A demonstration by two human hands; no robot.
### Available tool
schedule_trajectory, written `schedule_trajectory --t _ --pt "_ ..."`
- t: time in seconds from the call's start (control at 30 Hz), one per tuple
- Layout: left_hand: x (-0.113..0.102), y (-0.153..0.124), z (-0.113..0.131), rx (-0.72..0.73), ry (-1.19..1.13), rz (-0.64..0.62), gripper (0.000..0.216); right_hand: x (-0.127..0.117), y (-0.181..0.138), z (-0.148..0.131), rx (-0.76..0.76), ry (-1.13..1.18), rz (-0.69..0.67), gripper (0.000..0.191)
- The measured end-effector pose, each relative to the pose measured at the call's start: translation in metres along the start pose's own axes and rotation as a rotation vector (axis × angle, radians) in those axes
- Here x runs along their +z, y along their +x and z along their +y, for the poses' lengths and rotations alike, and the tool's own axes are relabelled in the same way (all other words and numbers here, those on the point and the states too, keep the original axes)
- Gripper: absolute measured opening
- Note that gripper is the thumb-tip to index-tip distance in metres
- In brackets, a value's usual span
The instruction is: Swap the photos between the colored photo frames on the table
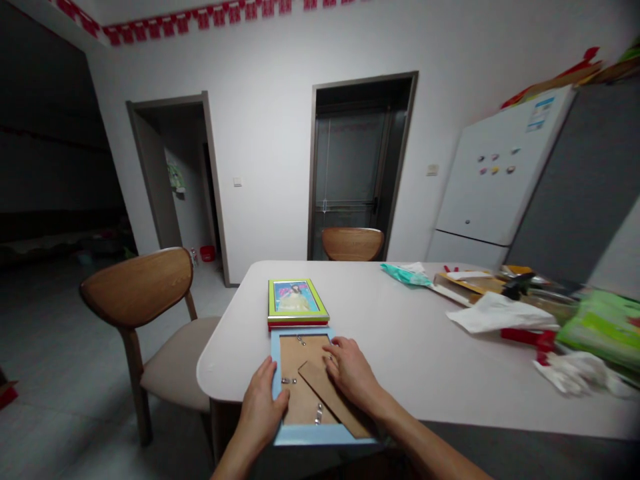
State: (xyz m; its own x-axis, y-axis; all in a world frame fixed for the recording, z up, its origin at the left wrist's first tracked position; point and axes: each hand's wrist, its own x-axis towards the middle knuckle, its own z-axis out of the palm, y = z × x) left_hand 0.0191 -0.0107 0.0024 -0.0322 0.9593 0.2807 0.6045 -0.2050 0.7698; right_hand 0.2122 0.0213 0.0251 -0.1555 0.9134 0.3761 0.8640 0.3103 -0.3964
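A light blue picture frame [276,350] lies face down at the table's near edge, its brown backing board [295,400] upward. Small metal clips [319,413] sit around the board, and a brown stand leg [325,390] slants across it. My left hand [263,400] grips the frame's left side, thumb over the inner edge. On the right side, my right hand [353,373] has its fingers bent over the frame, fingertips at the clip there, which they partly hide. Just beyond lies a green picture frame [273,297] with a picture, on top of something red-edged.
On the table's [390,333] right side are a white paper sheet [500,313], a teal packet [407,275], white gloves [580,373] and a green package [607,327]. Wooden chairs stand at the left [137,287] and far side [353,243]. A white fridge [495,167] stands behind.
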Motion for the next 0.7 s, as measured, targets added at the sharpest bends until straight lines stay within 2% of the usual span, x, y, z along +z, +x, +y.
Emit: schedule_trajectory --t 0.13,0.2,0.3,0.5,0.7 --pt "0.002 0.0 -0.005 0.041 0.009 0.014 0.049 0.014 0.001 -0.035 -0.153 0.127 -0.119 0.022" --pt "0.002 0.0 -0.005 0.051 0.013 0.01 0.048 0.02 0.002 -0.048 -0.18 0.108 -0.168 0.019" --pt "0.002 0.0 -0.004 0.045 -0.007 0.003 0.048 0.023 0.003 -0.057 -0.17 0.048 -0.155 0.018" --pt "0.003 0.0 -0.001 -0.002 -0.062 0.005 0.048 0.028 0.006 -0.055 -0.132 -0.025 -0.094 0.018" --pt "0.003 -0.001 -0.003 -0.033 -0.077 0.011 0.049 0.03 0.027 -0.033 -0.08 0.008 -0.092 0.022"
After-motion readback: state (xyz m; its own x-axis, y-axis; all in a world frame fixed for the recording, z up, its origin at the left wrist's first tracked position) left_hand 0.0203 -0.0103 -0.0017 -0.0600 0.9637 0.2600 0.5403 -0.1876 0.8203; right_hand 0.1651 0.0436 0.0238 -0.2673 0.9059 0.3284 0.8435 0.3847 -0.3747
